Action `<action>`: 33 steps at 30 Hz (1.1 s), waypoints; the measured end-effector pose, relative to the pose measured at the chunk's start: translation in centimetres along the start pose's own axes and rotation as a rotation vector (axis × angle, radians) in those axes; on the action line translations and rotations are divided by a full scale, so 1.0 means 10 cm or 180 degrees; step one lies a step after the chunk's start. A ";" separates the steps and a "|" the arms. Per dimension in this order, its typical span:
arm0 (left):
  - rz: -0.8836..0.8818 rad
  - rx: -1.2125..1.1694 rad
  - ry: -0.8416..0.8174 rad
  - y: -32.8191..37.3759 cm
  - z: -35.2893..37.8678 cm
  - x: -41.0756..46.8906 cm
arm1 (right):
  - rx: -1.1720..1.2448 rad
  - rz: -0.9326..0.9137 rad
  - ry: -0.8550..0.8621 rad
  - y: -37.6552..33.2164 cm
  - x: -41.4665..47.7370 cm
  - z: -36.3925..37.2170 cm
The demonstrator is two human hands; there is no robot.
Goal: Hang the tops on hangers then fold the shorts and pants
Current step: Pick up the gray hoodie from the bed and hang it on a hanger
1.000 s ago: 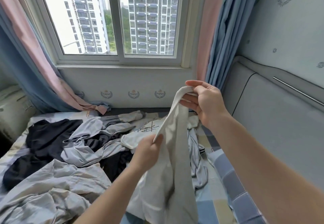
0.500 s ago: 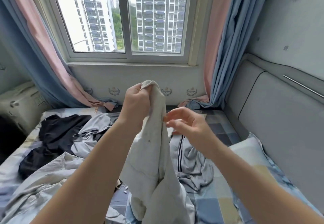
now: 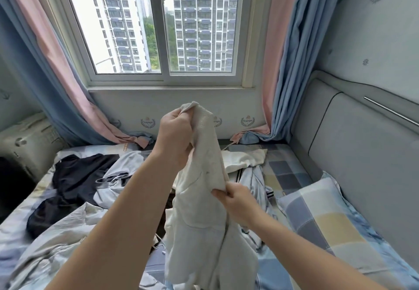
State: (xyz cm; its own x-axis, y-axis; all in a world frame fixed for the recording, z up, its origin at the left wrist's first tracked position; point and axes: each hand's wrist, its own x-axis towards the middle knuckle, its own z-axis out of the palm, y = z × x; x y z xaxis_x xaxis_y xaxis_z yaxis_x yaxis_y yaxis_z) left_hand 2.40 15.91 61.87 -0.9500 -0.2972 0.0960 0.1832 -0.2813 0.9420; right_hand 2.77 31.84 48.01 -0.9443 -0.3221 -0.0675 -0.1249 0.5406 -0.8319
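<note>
Daylit bedroom interior, head view. Diffuse daylight enters through the white-framed sliding window (image 3: 165,40) in the far wall, and the sky between the towers is overexposed to plain white. Illumination is bright and even, without hard shadows. Soft shading lies only in the folds of the pink and blue curtains (image 3: 294,63) and on the near face of the cream knitted garment (image 3: 204,199), which is mildly backlit. Wide-angle distortion bows the window frame and the grey padded headboard (image 3: 362,153) towards the edges. The centre is fairly sharp, while the bare forearms (image 3: 118,221) at the lower border and the corners appear soft and slightly smeared.
</note>
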 end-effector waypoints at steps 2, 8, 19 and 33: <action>-0.0201 0.0023 0.0032 -0.11 -0.08 0.06 | 0.0004 -0.0022 0.0038 0.06 0.03 -0.12; -0.1054 0.1217 -0.0487 -0.65 -0.27 -0.03 | 0.0428 -0.0125 0.0352 -0.05 0.05 -0.50; -0.0124 0.1878 -0.1244 -1.47 -0.22 -0.48 | 0.1304 -0.0842 0.1006 -0.60 0.02 -1.06; 0.0347 0.0424 -0.0522 -0.71 0.04 -0.24 | 0.1039 -0.0946 0.0801 0.12 -0.20 -0.70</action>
State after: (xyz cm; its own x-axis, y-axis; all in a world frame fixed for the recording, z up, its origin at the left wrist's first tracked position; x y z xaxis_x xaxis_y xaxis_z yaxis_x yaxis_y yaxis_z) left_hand 3.28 19.00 55.12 -0.9568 -0.1640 0.2402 0.2622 -0.1296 0.9563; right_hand 2.34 38.52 51.01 -0.9315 -0.2062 0.2997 -0.3357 0.1701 -0.9265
